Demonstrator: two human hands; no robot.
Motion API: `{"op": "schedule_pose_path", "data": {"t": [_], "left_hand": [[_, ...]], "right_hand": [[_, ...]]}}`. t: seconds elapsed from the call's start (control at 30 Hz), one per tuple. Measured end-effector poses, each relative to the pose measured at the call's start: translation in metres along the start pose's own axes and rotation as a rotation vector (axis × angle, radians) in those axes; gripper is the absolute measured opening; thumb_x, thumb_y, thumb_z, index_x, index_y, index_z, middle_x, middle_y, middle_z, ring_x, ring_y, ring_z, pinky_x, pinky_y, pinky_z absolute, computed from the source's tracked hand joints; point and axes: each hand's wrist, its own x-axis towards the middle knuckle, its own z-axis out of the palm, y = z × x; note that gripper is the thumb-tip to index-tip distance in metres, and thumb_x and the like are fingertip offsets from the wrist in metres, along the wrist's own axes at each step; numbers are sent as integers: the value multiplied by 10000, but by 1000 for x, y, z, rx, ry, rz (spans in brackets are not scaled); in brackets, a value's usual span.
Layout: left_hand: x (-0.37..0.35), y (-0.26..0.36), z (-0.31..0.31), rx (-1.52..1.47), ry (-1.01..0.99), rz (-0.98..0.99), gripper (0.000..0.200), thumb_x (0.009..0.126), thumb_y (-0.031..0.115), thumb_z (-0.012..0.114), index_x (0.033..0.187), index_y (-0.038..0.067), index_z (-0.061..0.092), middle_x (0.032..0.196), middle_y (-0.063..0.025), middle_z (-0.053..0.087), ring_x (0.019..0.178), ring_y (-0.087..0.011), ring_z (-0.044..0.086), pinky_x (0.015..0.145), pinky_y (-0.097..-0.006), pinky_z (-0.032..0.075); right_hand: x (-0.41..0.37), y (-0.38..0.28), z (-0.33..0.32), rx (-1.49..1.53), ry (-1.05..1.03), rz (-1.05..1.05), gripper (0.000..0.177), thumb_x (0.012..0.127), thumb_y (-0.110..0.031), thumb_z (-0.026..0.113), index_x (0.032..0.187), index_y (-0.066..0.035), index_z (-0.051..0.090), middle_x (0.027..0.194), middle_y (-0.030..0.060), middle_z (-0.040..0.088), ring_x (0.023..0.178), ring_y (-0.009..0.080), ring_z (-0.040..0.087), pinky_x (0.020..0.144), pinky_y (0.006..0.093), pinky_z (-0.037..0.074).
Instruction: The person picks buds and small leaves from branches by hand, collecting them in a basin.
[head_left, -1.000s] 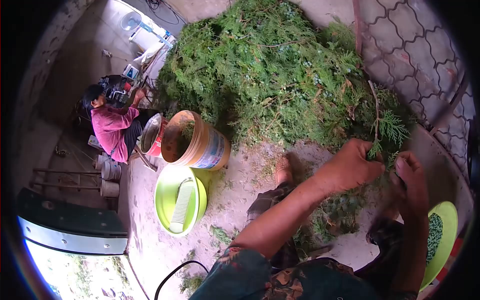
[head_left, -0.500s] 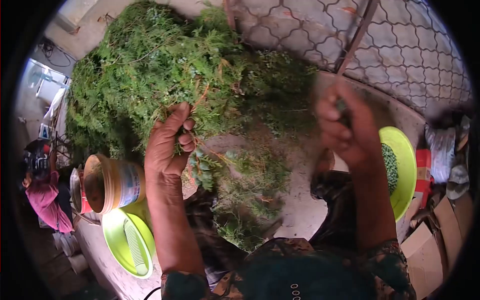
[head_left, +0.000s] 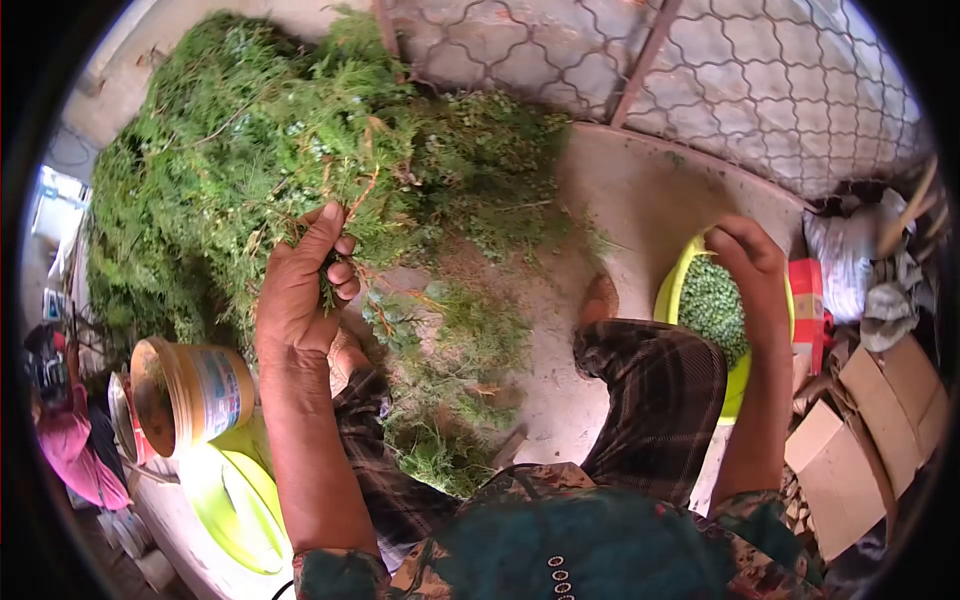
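In my left hand is a cypress sprig, pinched between thumb and fingers, with its small bluish-green cones hanging below. The hand is in front of a large heap of cut cypress branches. Over at the right, my right hand is above the far rim of a yellow-green basin. Its fingers are loosely bent and apart, and nothing shows in them. Inside the basin is a mass of small green cones.
Loose green sprigs are strewn on the floor between my legs. To the left are a tan bucket, a second yellow-green basin and a person in pink. Cardboard lies at the right, and a metal grille is behind.
My right hand has come down from beside the branch heap to the basin of cones; the dark green bit in it no longer shows. The left hand keeps its hold. The view has shifted right.
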Motion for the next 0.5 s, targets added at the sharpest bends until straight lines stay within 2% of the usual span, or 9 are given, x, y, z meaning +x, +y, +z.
{"op": "schedule_pose_path", "data": {"t": [0.03, 0.07, 0.1, 0.13, 0.2, 0.23, 0.3, 0.43, 0.5], "left_hand": [[1, -1, 4, -1, -16, -5, 214, 841, 217, 649, 960, 67, 553, 696, 5, 523, 480, -41, 418, 409, -190, 322], [1, -2, 7, 13, -20, -3, 223, 840, 219, 651, 967, 65, 552, 694, 7, 521, 480, -40, 418, 411, -188, 323], [1, -4, 10, 26, -20, -3, 232, 838, 221, 652, 974, 62, 552, 692, 8, 520, 480, -39, 417, 412, -185, 323], [-1, -5, 14, 30, -29, -7, 246, 836, 226, 654, 983, 58, 551, 690, 8, 523, 480, -40, 419, 413, -182, 324], [-5, -4, 20, 57, -26, 5, 249, 837, 228, 654, 988, 58, 551, 689, 6, 527, 480, -43, 422, 413, -185, 326], [-6, -4, 21, 91, -19, 18, 253, 837, 229, 653, 993, 58, 551, 689, 3, 531, 479, -46, 424, 412, -189, 328], [-6, -3, 18, 88, -27, 31, 240, 841, 221, 648, 988, 58, 551, 689, -1, 536, 479, -49, 429, 412, -193, 330], [-7, 1, 9, -2, -46, 106, 197, 855, 195, 630, 970, 53, 554, 691, -9, 547, 482, -54, 440, 412, -205, 333], [-5, 3, 9, -3, -9, 126, 168, 864, 174, 614, 960, 50, 555, 691, -10, 544, 477, -52, 432, 411, -201, 334]], "right_hand": [[-3, -33, 28, 151, -135, 17, 164, 830, -121, 607, 957, -16, 611, 879, 25, 599, 799, 99, 545, 705, 257, 456], [-7, -53, 58, 196, -232, -83, 198, 835, -164, 611, 942, 1, 595, 861, 43, 599, 752, 120, 550, 671, 266, 454], [-4, -67, 80, -31, -324, -349, 235, 831, -212, 617, 927, 0, 587, 821, 80, 584, 729, 149, 559, 658, 277, 458], [-3, -82, 99, -32, -458, -389, 258, 824, -255, 611, 920, -16, 587, 828, 133, 583, 733, 213, 581, 663, 302, 461], [-7, -91, 130, -153, -565, -412, 248, 816, -220, 625, 943, -10, 589, 819, 83, 598, 664, 155, 537, 621, 280, 444], [-4, -88, 138, -158, -568, -411, 248, 816, -220, 625, 943, -10, 589, 819, 83, 598, 664, 155, 537, 621, 280, 444], [5, -74, 150, -102, -751, -432, 237, 823, -225, 624, 888, 0, 590, 766, 82, 593, 645, 154, 530, 594, 276, 433], [2, -68, 158, 111, -498, -359, 168, 857, -168, 592, 869, 0, 586, 707, 42, 580, 616, 109, 502, 578, 250, 407], [0, -62, 170, 197, -474, -356, 155, 863, -164, 586, 866, -9, 585, 710, 32, 578, 616, 94, 506, 555, 235, 406]]}}
